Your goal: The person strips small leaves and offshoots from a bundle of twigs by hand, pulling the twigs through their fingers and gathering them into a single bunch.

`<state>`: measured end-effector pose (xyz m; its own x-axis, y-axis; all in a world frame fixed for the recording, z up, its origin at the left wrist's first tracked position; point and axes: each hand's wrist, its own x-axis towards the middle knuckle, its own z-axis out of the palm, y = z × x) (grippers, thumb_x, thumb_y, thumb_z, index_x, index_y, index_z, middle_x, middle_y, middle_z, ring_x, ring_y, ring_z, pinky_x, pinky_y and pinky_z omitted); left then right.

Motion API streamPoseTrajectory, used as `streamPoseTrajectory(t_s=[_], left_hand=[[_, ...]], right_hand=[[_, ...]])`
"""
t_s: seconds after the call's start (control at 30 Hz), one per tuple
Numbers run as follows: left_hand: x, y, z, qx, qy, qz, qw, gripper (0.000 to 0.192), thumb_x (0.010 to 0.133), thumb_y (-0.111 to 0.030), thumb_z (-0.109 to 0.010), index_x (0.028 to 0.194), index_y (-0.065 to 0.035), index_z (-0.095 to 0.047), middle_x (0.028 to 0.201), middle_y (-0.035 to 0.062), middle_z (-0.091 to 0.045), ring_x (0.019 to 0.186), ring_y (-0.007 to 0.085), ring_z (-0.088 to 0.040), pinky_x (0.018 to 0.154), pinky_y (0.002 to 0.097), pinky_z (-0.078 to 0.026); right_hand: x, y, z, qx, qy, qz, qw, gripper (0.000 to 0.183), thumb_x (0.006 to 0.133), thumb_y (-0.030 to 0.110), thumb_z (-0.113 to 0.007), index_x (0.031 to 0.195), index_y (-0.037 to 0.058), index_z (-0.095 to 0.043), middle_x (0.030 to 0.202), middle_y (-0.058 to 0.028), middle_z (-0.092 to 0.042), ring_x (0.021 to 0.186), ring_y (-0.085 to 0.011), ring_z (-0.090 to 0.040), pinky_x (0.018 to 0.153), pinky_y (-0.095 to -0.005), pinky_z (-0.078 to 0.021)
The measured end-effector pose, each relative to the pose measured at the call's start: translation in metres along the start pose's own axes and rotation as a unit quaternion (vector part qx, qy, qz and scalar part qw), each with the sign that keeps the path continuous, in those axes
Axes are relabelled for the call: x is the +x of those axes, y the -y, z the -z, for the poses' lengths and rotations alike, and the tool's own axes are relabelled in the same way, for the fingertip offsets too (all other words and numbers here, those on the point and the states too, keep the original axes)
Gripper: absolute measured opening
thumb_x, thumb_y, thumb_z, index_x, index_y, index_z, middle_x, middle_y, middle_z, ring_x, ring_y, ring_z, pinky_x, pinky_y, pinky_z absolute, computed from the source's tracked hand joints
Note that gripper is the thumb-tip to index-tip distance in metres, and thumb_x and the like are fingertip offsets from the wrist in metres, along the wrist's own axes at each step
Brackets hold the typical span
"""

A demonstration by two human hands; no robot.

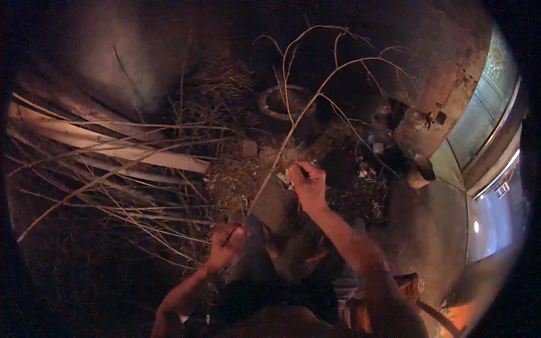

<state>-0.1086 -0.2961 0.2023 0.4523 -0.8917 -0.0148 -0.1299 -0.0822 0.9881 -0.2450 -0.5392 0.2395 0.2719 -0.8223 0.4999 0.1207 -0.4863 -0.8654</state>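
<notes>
A long bare branch (282,148) with thin forked twigs rises from my left hand (226,247), which is closed around its lower end. The branch leans up and to the right, its upper twigs arching over a round rim on the ground. My right hand (307,183) is raised to the right of the branch, thumb and fingertips pinched together; whether something small is between them cannot be told. Pale scraps (284,178) show just left of that hand. Both forearms reach in from the bottom of the view.
Dry branches (105,173) and a pale wooden plank (169,158) lie at the left. A round rim (270,112) stands ahead, beside piled twigs (224,80). A cylindrical container (421,172) is by the wall at right. Chips and litter (232,179) cover the ground.
</notes>
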Motion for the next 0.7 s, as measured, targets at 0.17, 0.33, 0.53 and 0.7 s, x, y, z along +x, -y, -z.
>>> streamPoseTrajectory(t_s=[0.17,0.33,0.53,0.7], left_hand=[[-0.006,0.027,-0.009,0.035,-0.003,-0.063,0.997,0.030,0.100,-0.027,-0.057,0.093,-0.0009,-0.070,0.071,0.0020,-0.061,0.068,0.0069,-0.054,0.060,0.0277,-0.044],[-0.006,-0.012,0.005,0.112,-0.020,-0.010,0.993,0.030,0.098,-0.027,-0.058,0.093,0.0001,-0.070,0.067,0.0046,-0.061,0.064,0.0080,-0.053,0.058,0.0286,-0.044],[0.002,0.082,0.050,0.213,-0.095,-0.230,0.945,0.016,0.089,-0.013,-0.065,0.098,-0.0014,-0.072,0.068,0.0103,-0.064,0.055,0.0165,-0.058,0.051,0.0316,-0.046],[0.006,0.085,0.051,0.280,-0.188,-0.276,0.900,0.028,0.075,0.001,-0.067,0.101,-0.0058,-0.072,0.069,0.0128,-0.064,0.055,0.0271,-0.061,0.049,0.0384,-0.047]], right_hand=[[0.000,0.007,-0.008,0.432,-0.060,-0.380,0.816,0.009,0.092,0.012,-0.066,0.086,0.0067,-0.061,0.072,0.0019,-0.053,0.061,-0.0100,-0.047,0.046,-0.0255,-0.0326],[0.012,0.005,0.018,0.371,-0.194,-0.321,0.850,0.007,0.098,0.014,-0.059,0.093,0.0079,-0.059,0.080,0.0016,-0.056,0.068,-0.0084,-0.048,0.046,-0.0251,-0.0322],[-0.020,-0.010,0.040,0.226,-0.020,-0.113,0.967,0.006,0.097,0.012,-0.059,0.093,0.0072,-0.060,0.084,-0.0014,-0.060,0.072,-0.0091,-0.056,0.053,-0.0261,-0.0442],[0.004,0.052,0.074,-0.276,0.084,0.197,0.937,0.012,0.088,0.006,-0.066,0.100,0.0084,-0.066,0.093,-0.0071,-0.061,0.082,-0.0221,-0.065,0.061,-0.0319,-0.0523]])
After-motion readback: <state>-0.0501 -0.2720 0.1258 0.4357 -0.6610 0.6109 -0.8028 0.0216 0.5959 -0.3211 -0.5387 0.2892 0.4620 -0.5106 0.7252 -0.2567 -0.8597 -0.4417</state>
